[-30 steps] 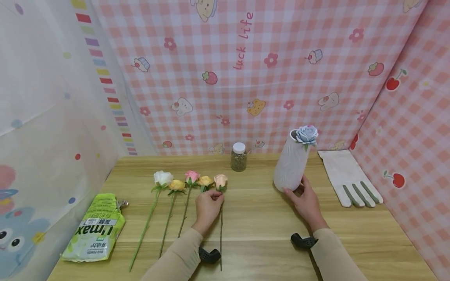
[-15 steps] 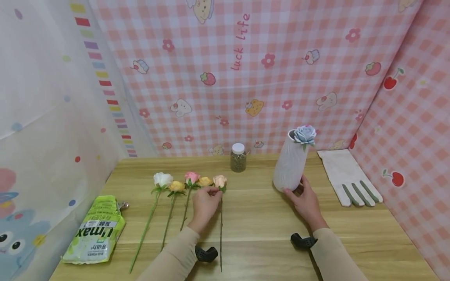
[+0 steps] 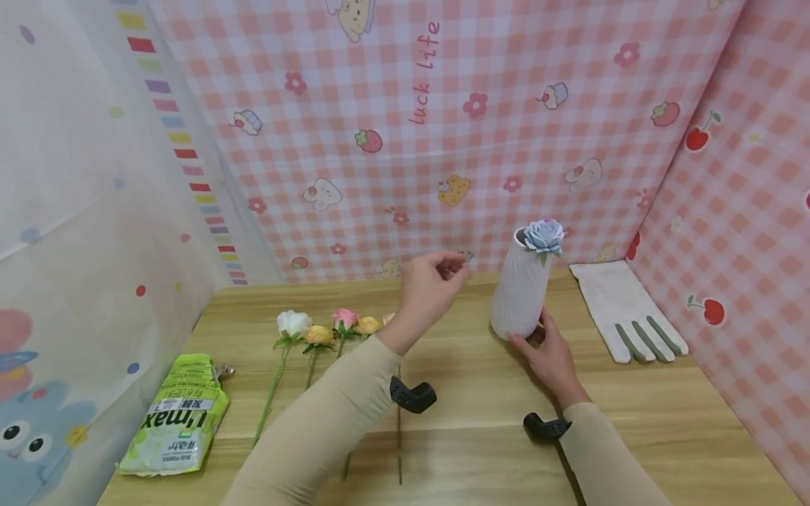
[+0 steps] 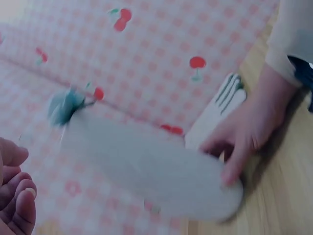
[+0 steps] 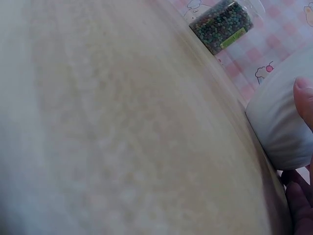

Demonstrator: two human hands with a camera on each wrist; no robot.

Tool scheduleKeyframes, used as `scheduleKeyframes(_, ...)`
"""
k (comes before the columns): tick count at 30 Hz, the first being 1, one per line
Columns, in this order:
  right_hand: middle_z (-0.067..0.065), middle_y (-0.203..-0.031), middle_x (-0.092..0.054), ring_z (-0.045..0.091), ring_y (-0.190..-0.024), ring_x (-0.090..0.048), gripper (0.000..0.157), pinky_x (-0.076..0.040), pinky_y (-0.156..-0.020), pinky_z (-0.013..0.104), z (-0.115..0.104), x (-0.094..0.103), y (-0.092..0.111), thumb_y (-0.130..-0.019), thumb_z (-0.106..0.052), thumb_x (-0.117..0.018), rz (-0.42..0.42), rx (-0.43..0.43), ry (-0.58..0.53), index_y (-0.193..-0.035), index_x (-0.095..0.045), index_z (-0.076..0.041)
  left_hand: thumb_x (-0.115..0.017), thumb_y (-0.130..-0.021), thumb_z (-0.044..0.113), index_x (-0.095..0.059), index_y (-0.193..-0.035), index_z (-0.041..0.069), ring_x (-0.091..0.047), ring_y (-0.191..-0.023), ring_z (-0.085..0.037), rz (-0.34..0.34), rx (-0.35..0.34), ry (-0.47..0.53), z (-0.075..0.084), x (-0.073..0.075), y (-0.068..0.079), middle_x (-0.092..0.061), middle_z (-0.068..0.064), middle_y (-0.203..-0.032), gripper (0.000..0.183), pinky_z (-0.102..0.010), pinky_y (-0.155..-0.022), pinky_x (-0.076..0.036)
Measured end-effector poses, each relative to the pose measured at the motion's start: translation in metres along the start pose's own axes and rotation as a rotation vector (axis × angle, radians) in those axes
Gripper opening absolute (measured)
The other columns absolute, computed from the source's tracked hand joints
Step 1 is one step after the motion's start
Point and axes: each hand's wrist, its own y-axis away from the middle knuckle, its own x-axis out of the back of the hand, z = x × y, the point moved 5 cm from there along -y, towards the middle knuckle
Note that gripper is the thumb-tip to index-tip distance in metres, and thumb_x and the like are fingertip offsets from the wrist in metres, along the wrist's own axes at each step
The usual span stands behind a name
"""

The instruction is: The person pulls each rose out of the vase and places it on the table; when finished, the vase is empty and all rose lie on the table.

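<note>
My right hand [image 3: 550,355] grips the base of a white ribbed vase [image 3: 522,295], thumb on the near side and fingers round the right. A pale blue rose [image 3: 543,237] leans out of the vase's mouth. In the left wrist view, the vase [image 4: 151,166] is blurred. My left hand [image 3: 430,292] is raised left of the vase, fingers loosely bent with nothing between them; its fingertips [image 4: 24,200] show at that view's left edge. Beneath the left forearm lie a white rose [image 3: 294,324], a pink rose [image 3: 345,319], two yellow roses and a mostly hidden peach rose.
A jar of small dark green beads [image 5: 222,27] stands by the back wall, hidden behind the left hand in the head view. At the right lies a white glove [image 3: 623,309] with green-striped fingers. A green pouch [image 3: 177,422] lies at the left.
My left hand has left the peach rose's head and moved up and right, toward the vase. The flowers stay on the table. My right hand keeps its hold on the vase.
</note>
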Motion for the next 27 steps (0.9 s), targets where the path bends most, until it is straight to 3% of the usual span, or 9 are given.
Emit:
scheduleKeyframes(4, 0.018, -0.146, -0.039, 0.035, -0.126, -0.048, 0.089, -0.04, -0.101, 0.049, 0.0, 0.001, -0.002, -0.086, -0.044, -0.069, 0.001, 0.001, -0.002, -0.153, -0.02, -0.016, -0.077, -0.082, 0.018, -0.071, -0.108, 0.008, -0.061, -0.074, -0.007, -0.077, -0.052, -0.026, 0.021, -0.031, -0.014, -0.069, 0.001, -0.088, 0.028, -0.017, -0.062, -0.049)
scheduleKeyframes(10, 0.016, -0.146, -0.039, 0.034, -0.126, -0.048, 0.089, -0.04, -0.101, 0.049, 0.002, 0.001, -0.001, -0.085, -0.048, -0.068, 0.003, -0.005, 0.014, -0.154, -0.018, -0.02, -0.079, -0.08, 0.033, -0.059, -0.128, 0.013, -0.057, -0.1, -0.01, -0.166, -0.042, -0.137, 0.034, -0.067, -0.032, -0.063, 0.002, -0.114, 0.055, -0.021, -0.08, -0.047)
scheduleKeyframes(14, 0.017, -0.147, -0.039, 0.035, -0.126, -0.048, 0.088, -0.04, -0.101, 0.05, 0.002, 0.001, -0.001, -0.086, -0.048, -0.067, 0.008, -0.01, 0.03, -0.154, -0.018, -0.021, -0.079, -0.078, 0.042, -0.058, -0.13, 0.015, -0.054, -0.11, -0.009, -0.161, -0.088, -0.225, 0.042, -0.08, -0.041, -0.06, 0.004, -0.121, 0.062, -0.024, -0.092, -0.043)
scheduleKeyframes(17, 0.018, -0.146, -0.04, 0.036, -0.126, -0.048, 0.088, -0.04, -0.101, 0.051, 0.002, 0.002, 0.0, -0.087, -0.048, -0.066, 0.008, -0.017, 0.033, -0.154, -0.017, -0.021, -0.08, -0.075, 0.046, -0.059, -0.13, 0.017, -0.051, -0.111, -0.01, -0.164, -0.101, -0.246, 0.045, -0.088, -0.045, -0.06, 0.005, -0.119, 0.065, -0.024, -0.092, -0.041)
scheduleKeyframes(21, 0.017, -0.146, -0.041, 0.034, -0.126, -0.048, 0.089, -0.04, -0.101, 0.05, 0.001, 0.001, 0.001, -0.086, -0.05, -0.066, 0.004, -0.028, 0.029, -0.154, -0.017, -0.021, -0.08, -0.074, 0.051, -0.058, -0.131, 0.021, -0.048, -0.11, -0.01, -0.161, -0.073, -0.26, 0.043, -0.095, -0.048, -0.058, 0.007, -0.117, 0.068, -0.024, -0.089, -0.04)
scheduleKeyframes(27, 0.016, -0.144, -0.042, 0.034, -0.126, -0.048, 0.087, -0.04, -0.101, 0.049, 0.0, 0.0, -0.001, -0.086, -0.048, -0.067, 0.003, -0.022, 0.016, -0.154, -0.019, -0.021, -0.078, -0.073, 0.055, -0.059, -0.13, 0.02, -0.044, -0.114, -0.012, -0.111, -0.054, -0.333, 0.042, -0.103, -0.049, -0.055, 0.006, -0.119, 0.07, -0.025, -0.095, -0.036)
